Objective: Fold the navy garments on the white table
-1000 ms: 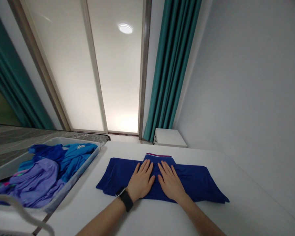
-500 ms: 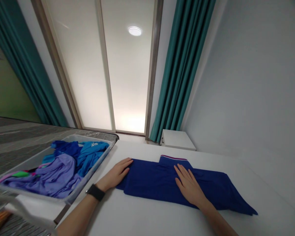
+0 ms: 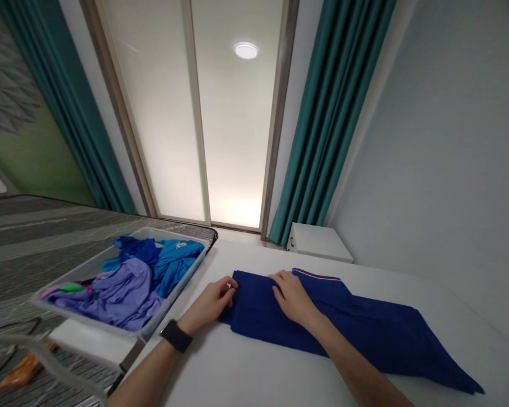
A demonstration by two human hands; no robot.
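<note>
A dark blue garment (image 3: 356,328) with a thin red and white band at its far edge lies flat on the white table (image 3: 258,379). My left hand (image 3: 210,302), with a black watch on its wrist, pinches the garment's left end with curled fingers. My right hand (image 3: 292,297) rests on the cloth just right of that end, fingers bent and pressing or gripping the fabric.
A grey tray (image 3: 85,322) at the left holds several crumpled blue and purple clothes (image 3: 127,277). A small white cabinet (image 3: 318,243) stands past the table below teal curtains (image 3: 331,124). A white wall runs along the right.
Both hands left the middle of the garment and moved to its left end. My left hand went from flat to pinching the edge. The view swung left.
</note>
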